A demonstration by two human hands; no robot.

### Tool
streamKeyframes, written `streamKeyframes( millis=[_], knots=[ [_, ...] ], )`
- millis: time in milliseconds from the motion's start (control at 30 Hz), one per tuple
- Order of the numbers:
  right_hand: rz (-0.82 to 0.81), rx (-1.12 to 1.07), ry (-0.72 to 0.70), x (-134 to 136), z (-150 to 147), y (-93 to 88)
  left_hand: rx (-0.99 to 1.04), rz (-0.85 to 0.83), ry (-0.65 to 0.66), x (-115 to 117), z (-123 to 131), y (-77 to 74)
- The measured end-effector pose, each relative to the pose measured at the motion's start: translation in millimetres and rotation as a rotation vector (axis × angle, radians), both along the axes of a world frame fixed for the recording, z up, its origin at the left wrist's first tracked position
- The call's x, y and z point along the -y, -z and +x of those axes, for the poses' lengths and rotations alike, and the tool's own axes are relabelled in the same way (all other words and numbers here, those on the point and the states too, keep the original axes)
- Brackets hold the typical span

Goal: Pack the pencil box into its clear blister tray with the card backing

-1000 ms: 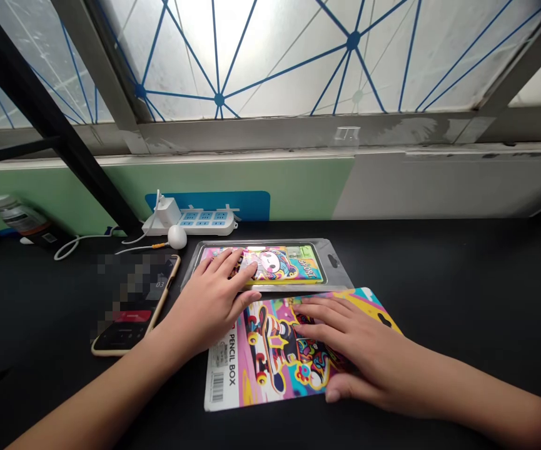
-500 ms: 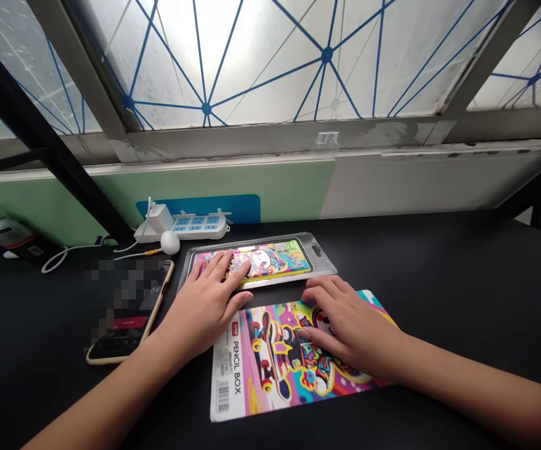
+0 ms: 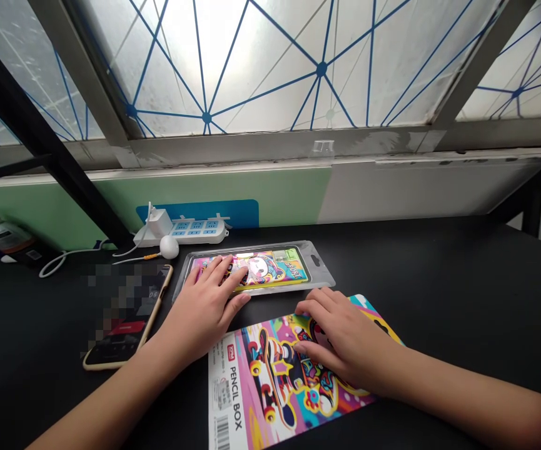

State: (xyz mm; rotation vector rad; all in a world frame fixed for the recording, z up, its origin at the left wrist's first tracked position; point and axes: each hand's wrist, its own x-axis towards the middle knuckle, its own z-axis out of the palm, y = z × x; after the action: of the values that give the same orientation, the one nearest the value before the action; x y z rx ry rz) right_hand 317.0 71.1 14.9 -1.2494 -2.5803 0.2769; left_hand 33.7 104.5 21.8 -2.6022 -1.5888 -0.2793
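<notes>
Printed card [image 3: 270, 381] swung closer, under curled right fingers [image 3: 316, 310], grip unclear, left fingers [image 3: 210, 270] parted on pack [image 3: 279, 267]

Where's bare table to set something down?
Widest: right of the clear package and printed card, beyond the right hand. Left of the phone, nearer than the bottle, looks bare too, though dark. Crowded: between phone and power strip, where the round white piece sits, and around the left hand.
</notes>
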Motion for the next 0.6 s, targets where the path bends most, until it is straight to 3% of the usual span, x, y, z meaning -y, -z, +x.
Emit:
streamKeyframes(
  millis=[333,600],
  knots=[
    [0.026,0.025,0.042,-3.4,-1.5,0.7,-0.044,0.060,-0.037,-1.2,3.3,-1.9],
    [0.140,-0.111,0.057,-1.4,0.0,-3.4,-0.029,-0.049,-0.044,-5.6,1.4,-3.4]
  ],
)
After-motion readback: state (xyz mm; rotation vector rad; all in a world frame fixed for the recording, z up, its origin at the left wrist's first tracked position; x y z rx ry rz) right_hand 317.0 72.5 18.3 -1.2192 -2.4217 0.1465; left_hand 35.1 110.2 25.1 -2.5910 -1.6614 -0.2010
